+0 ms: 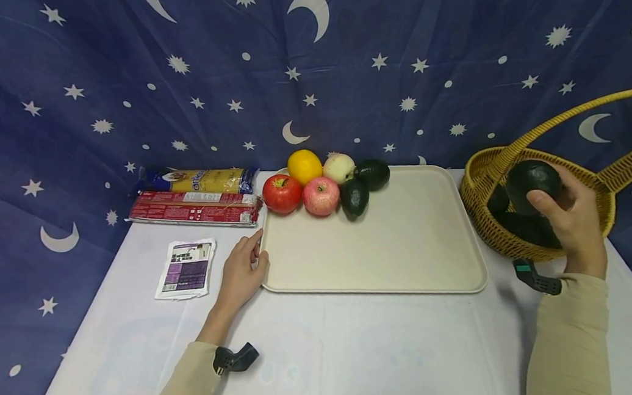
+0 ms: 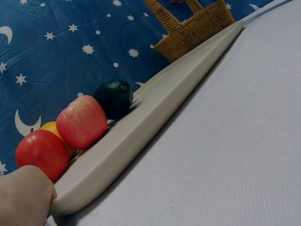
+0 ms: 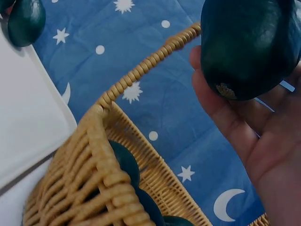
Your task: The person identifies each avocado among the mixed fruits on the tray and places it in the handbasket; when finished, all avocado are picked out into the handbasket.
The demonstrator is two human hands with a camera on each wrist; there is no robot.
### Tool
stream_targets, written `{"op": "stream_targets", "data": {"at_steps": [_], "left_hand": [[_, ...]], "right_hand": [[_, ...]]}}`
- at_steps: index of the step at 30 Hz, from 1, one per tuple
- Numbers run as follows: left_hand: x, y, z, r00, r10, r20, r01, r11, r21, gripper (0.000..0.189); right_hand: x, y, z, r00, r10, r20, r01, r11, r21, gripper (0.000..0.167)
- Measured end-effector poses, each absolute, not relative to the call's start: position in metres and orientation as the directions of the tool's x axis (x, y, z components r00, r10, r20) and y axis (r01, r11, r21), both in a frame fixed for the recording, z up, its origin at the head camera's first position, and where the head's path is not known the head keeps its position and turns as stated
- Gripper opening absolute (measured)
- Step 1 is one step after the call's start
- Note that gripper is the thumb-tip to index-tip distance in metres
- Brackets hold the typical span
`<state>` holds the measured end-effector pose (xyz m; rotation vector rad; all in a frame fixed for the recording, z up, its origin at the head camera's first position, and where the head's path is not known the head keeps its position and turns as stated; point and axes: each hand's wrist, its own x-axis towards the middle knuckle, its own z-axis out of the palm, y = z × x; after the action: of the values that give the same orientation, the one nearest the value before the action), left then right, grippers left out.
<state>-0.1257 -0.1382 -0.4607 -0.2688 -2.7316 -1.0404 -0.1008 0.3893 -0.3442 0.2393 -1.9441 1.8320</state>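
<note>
My right hand [image 1: 578, 219] grips a dark green avocado [image 1: 532, 182], thumb on its near side, over the wicker basket [image 1: 473, 211]. The right wrist view shows the stem scar on this avocado [image 3: 251, 52] and more dark green avocados [image 3: 124, 162] inside the basket. At the left, my left hand [image 1: 241, 270] rests against the rim of the beige tray [image 1: 374, 248], fingers relaxed. Along the tray's back left lie a red apple [image 1: 283, 193], a pink apple [image 1: 321, 196], an orange [image 1: 304, 166], a pale round fruit [image 1: 339, 168] and two avocados [image 1: 355, 198].
Left of the tray lie a yellow noodle packet [image 1: 199, 181], a red long packet [image 1: 192, 207] and a white-and-purple pouch [image 1: 186, 269]. The basket's tall handle [image 1: 579, 105] arches beside the right hand. A blue star-patterned cloth [image 1: 353, 97] hangs behind the white table [image 1: 360, 353].
</note>
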Motion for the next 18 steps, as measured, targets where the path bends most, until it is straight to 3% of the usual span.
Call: {"op": "stream_targets", "data": {"at_steps": [8, 18], "left_hand": [[-0.126, -0.138, -0.46, -0.963, 0.096, 0.252, 0.24, 0.734, 0.636, 0.048], [-0.125, -0.138, -0.46, -0.963, 0.098, 0.253, 0.243, 0.726, 0.644, 0.048]], "right_hand": [[-0.101, 0.397, -0.347, -0.886, 0.192, 0.421, -0.401, 0.137, -0.906, 0.049], [-0.103, 0.402, -0.349, -0.928, 0.273, 0.254, -0.125, 0.413, -0.902, 0.054]]}}
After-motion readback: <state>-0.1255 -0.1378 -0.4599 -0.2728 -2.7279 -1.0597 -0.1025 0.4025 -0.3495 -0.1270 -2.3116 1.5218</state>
